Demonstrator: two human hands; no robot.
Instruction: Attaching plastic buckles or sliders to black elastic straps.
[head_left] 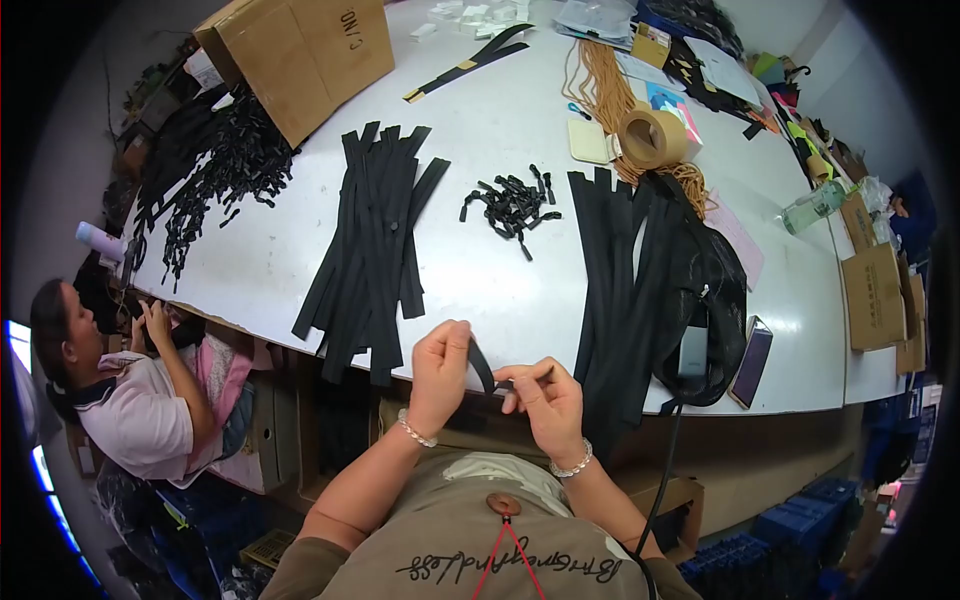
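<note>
Just off the table's front edge, my left hand (440, 372) is closed round a narrow black strip (481, 366) that looks like zipper tape. Its lower end reaches my right hand (547, 402), whose thumb and fingers pinch it by a small dark piece too small to make out. Beyond my hands lies a loose heap of small black zipper pulls (511, 206). A fanned stack of black strips (372, 245) rests left of it. On the right, another bundle of long black strips (605, 290) hangs over the front edge.
A cardboard box (310, 65) stands at the back left beside a large pile of black pulls (235, 155). To the right are a black mesh bag (715, 285), a phone (751, 362), a tape roll (652, 138) and a bottle (815, 207). Another person (140, 380) sits at the left.
</note>
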